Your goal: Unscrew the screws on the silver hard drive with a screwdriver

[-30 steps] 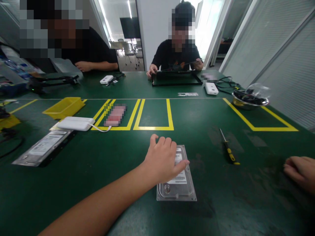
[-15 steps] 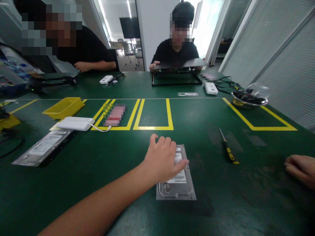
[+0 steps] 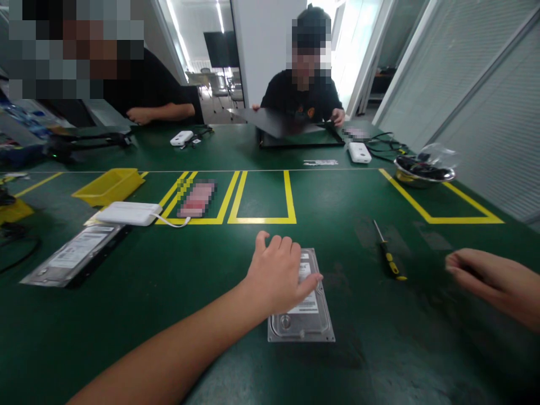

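A silver hard drive [image 3: 314, 326] with a white label lies flat on the green table in front of me. My left hand [image 3: 280, 273] is laid over it from the left, fingers curled round its far part and thumb across its right edge, steadying it. Off to the right, my right hand [image 3: 489, 281] hovers over the table with its fingers curled together; whether something small is in them is hidden. Between that hand and the drive lies a screwdriver [image 3: 390, 260] with a black and yellow handle, its shaft pointing away from me.
On the left are another hard drive [image 3: 76, 253], a white power bank [image 3: 129, 213] cabled to a phone [image 3: 197, 199], and a yellow bin [image 3: 108, 187]. A metal bowl [image 3: 424, 176] of dark parts stands back right. Across the table, a person handles a dark panel [image 3: 278, 122] over a black frame.
My right hand has come further into view, moving left toward the screwdriver. My left hand and the drive stay put. The person opposite has tilted and shifted the dark panel.
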The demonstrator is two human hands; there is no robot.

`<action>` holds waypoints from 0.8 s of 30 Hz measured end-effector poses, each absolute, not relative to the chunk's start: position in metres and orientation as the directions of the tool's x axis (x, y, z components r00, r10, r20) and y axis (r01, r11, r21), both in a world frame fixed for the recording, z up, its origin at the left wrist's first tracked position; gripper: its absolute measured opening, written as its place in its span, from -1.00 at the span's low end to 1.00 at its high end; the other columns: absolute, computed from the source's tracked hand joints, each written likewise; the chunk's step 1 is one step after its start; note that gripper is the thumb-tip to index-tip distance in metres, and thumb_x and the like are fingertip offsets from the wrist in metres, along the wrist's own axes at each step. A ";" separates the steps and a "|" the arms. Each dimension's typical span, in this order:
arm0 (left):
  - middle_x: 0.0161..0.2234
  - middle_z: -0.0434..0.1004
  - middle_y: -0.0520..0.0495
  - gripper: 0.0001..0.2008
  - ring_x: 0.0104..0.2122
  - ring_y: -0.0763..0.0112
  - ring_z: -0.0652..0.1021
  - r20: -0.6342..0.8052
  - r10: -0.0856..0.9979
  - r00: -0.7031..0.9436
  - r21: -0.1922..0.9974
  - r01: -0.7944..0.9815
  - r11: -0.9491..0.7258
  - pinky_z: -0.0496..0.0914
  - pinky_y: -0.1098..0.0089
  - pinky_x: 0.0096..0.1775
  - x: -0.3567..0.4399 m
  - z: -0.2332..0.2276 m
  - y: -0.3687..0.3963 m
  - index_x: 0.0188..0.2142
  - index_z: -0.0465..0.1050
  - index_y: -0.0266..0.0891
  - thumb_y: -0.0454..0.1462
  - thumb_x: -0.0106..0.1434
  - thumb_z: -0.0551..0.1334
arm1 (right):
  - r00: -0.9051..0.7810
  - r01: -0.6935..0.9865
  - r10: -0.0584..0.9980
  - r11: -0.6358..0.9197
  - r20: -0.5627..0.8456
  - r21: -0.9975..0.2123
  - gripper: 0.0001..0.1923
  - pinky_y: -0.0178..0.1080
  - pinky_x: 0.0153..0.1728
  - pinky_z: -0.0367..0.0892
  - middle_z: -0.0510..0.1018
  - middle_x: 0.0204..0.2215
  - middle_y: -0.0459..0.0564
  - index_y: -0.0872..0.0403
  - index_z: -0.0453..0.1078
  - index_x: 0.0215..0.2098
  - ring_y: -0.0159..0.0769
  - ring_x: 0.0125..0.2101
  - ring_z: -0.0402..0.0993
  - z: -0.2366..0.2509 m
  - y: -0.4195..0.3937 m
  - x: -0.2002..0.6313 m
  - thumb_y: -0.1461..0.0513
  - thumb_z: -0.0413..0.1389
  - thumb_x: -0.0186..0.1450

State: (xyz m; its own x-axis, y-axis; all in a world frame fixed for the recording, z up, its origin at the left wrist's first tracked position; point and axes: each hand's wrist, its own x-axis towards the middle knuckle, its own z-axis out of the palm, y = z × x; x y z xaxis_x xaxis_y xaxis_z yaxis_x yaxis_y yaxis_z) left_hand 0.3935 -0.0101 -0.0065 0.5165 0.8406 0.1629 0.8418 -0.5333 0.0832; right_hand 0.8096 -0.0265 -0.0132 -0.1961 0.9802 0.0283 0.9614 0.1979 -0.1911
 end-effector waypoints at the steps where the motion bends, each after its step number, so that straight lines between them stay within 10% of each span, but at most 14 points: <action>1: -0.20 0.46 -0.21 -0.40 -0.15 0.06 0.42 0.166 0.841 0.514 0.082 0.843 -0.531 0.08 -0.18 0.10 0.394 -0.006 -0.011 -0.14 0.44 -0.27 0.16 0.36 -0.10 | -0.245 0.947 0.965 0.217 -0.095 -0.237 -0.72 -0.23 -0.43 0.32 0.49 -0.45 0.15 -0.01 0.38 -0.43 -0.30 -0.47 0.43 -0.007 -0.023 0.797 0.06 0.00 0.36; 24: -0.18 0.48 -0.22 -0.42 -0.12 0.03 0.42 0.186 0.846 0.500 0.097 0.847 -0.523 0.08 -0.18 0.10 0.394 -0.010 -0.011 -0.14 0.44 -0.27 0.16 0.34 -0.05 | -0.659 0.751 0.752 0.659 0.016 -0.035 -0.87 -0.25 -0.35 0.26 0.46 -0.41 0.02 0.11 0.35 -0.38 -0.30 -0.42 0.37 -0.011 0.011 0.624 0.35 0.00 0.29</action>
State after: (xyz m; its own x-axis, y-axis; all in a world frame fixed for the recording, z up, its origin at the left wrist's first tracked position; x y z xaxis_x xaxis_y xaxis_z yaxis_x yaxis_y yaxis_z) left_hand 0.3942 -0.0112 -0.0097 0.5003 0.8456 0.1863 0.8470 -0.5226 0.0974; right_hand 0.6243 0.0108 -0.0111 -0.6588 0.7521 0.0161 0.7514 0.6589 -0.0345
